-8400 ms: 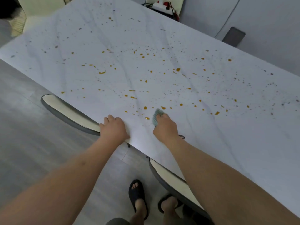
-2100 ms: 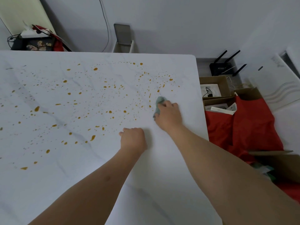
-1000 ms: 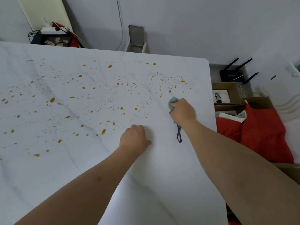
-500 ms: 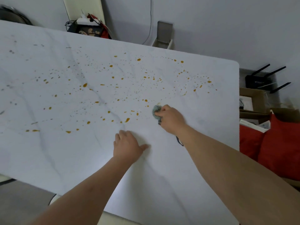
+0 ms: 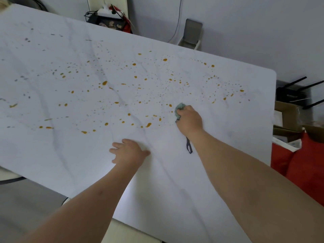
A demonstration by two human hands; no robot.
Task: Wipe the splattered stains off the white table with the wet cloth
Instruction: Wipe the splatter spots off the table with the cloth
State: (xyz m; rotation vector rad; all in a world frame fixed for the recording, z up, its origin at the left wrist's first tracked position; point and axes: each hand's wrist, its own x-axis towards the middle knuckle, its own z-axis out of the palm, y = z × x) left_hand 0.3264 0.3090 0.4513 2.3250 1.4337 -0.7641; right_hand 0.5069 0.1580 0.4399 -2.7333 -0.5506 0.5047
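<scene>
Nearest me, my left hand (image 5: 128, 151) lies flat on the white table (image 5: 175, 199), fingers spread and holding nothing. Just beyond, my right hand (image 5: 189, 119) is curled tight around one balled green cloth (image 5: 179, 109), pressing it on the table, a dark loop (image 5: 189, 146) trailing under my wrist. Farther out, orange stains (image 5: 122, 95), too many to count, speckle the marble.

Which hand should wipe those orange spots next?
Right: the right hand grips the wet cloth beside the orange spots. The left hand rests on the table, holding nothing.
</scene>
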